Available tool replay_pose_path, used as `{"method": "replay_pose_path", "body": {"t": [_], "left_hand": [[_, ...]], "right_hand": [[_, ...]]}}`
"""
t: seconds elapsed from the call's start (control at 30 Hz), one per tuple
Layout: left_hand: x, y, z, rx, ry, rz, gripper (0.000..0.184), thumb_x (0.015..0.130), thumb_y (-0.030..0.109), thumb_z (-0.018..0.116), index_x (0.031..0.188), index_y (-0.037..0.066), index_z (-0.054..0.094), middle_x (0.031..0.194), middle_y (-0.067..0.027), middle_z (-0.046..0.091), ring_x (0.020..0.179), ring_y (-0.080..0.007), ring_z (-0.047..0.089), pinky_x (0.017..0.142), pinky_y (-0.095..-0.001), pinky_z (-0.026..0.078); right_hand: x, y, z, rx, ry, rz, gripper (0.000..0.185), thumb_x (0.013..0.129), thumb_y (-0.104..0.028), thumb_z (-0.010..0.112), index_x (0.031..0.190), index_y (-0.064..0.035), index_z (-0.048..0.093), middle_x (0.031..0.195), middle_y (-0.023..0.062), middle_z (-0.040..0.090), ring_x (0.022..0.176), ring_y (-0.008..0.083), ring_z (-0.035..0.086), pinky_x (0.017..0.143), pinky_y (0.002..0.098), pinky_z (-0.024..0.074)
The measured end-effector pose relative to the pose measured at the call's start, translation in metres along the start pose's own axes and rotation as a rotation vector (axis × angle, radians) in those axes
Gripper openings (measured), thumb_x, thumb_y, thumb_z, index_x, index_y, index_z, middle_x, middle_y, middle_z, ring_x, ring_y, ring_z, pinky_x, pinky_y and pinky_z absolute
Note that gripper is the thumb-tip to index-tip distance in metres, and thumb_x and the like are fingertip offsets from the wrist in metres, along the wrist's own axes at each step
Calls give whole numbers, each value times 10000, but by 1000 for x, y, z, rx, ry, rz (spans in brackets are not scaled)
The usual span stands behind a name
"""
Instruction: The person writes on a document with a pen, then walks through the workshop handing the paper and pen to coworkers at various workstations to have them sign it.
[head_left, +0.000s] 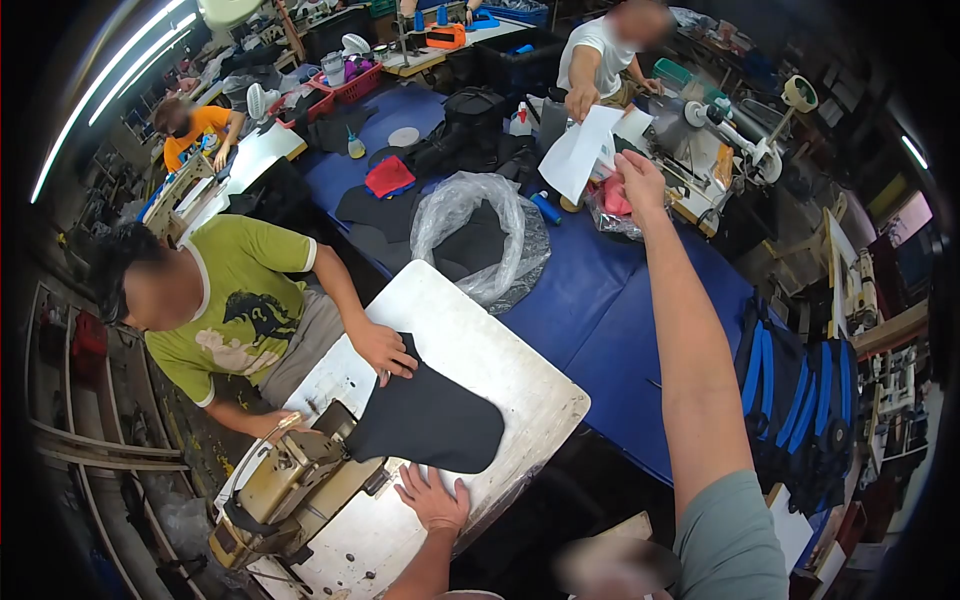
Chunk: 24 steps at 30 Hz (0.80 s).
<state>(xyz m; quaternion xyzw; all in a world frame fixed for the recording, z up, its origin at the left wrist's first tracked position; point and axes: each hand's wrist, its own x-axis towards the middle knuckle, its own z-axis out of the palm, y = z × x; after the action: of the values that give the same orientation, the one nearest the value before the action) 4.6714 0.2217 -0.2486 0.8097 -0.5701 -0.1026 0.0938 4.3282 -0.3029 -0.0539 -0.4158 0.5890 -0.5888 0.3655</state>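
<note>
Nearest us, our left hand [435, 500] lies palm down, fingers spread apart, on the worn white rectangular surface [530, 385], just below the black flat fabric piece with a rounded end [430, 425]. Tan metal sewing machine [285, 485] to its left; fabric's left edge is at the machine. A co-worker in a green printed T-shirt [255, 290] has one hand [383, 350] on the fabric's upper edge. Beyond, over the long blue surface [600, 310], our right hand [640, 182] reaches out, fingers at the right edge of the white paper sheet [580, 155]; we can't tell if they're clamped on it. Just below sits a pink bundle in clear plastic [617, 197]; left of that, a blue cylinder [546, 208] and a crumpled clear plastic bag [528, 260] around black pieces. Farther, a white-shirted co-worker [600, 55] has a hand at the sheet's top.
</note>
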Motion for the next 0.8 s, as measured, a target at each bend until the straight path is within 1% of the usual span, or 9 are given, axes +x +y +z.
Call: {"method": "replay_pose_path", "body": {"t": [0.1, 0.13, 0.27, 0.37, 0.4, 0.5, 0.53, 0.63, 0.8], "left_hand": [[1, 1, -1, -7, 10, -2, 703, 824, 405, 607, 1389, 12, 462, 1501, -289, 303, 1497, -488, 144, 1179, -674, 73], [1, 2, -2, -8, 4, -3, 709, 825, 405, 605, 1398, 14, 456, 1500, -289, 304, 1496, -488, 144, 1179, -674, 73], [1, 1, -2, -14, -6, -14, 710, 828, 408, 601, 1403, 16, 456, 1496, -288, 307, 1492, -489, 150, 1179, -674, 73], [2, 1, -1, -24, -2, -18, 687, 831, 412, 598, 1377, 13, 480, 1492, -289, 311, 1487, -489, 159, 1178, -675, 75], [2, -1, 0, -20, 1, -10, 672, 831, 415, 597, 1359, 11, 493, 1488, -289, 313, 1485, -489, 163, 1177, -676, 75], [0, -3, 2, -8, 3, -5, 645, 833, 420, 595, 1324, 7, 521, 1482, -289, 318, 1481, -488, 172, 1176, -678, 75], [0, -3, 3, -10, 10, -2, 635, 833, 421, 595, 1309, 6, 530, 1480, -289, 320, 1481, -488, 174, 1175, -679, 75], [0, -5, 4, -18, 26, 3, 617, 832, 424, 596, 1281, 4, 547, 1476, -289, 324, 1480, -488, 177, 1175, -680, 75], [2, -1, 1, -16, 8, 1, 636, 834, 426, 594, 1309, 7, 537, 1478, -285, 324, 1481, -488, 172, 1176, -679, 72]], "right_hand": [[6, -6, 2, 65, -13, -20, 407, 946, -197, 726, 1281, 16, 638, 1033, 64, 716, 779, 107, 645, 614, 243, 516], [9, -6, 3, 66, -14, -18, 407, 946, -197, 726, 1281, 16, 638, 1033, 64, 716, 779, 107, 645, 614, 243, 516], [36, -8, 15, 15, 11, -50, 331, 988, -234, 675, 1250, -32, 685, 1071, 48, 723, 862, 100, 654, 692, 255, 520], [60, -16, 21, 60, 69, -171, 399, 968, -235, 680, 1273, 23, 663, 1075, 74, 715, 877, 163, 669, 742, 307, 552], [70, -15, 23, 63, 61, -169, 399, 968, -235, 680, 1273, 23, 663, 1075, 74, 715, 877, 163, 669, 742, 307, 552], [88, -12, 33, 46, 77, -209, 386, 970, -246, 670, 1249, 20, 683, 1073, 72, 714, 963, 178, 661, 838, 321, 530], [87, -12, 37, 46, 72, -204, 386, 970, -246, 670, 1249, 20, 683, 1073, 72, 714, 963, 178, 661, 838, 321, 530], [87, -23, 39, 81, 95, -114, 438, 987, -284, 654, 1290, 33, 656, 1212, 98, 689, 1032, 186, 645, 945, 311, 490], [89, -24, 41, 212, 58, -53, 427, 992, -301, 640, 1305, -10, 647, 1168, 72, 685, 1006, 173, 642, 881, 322, 513]]}}
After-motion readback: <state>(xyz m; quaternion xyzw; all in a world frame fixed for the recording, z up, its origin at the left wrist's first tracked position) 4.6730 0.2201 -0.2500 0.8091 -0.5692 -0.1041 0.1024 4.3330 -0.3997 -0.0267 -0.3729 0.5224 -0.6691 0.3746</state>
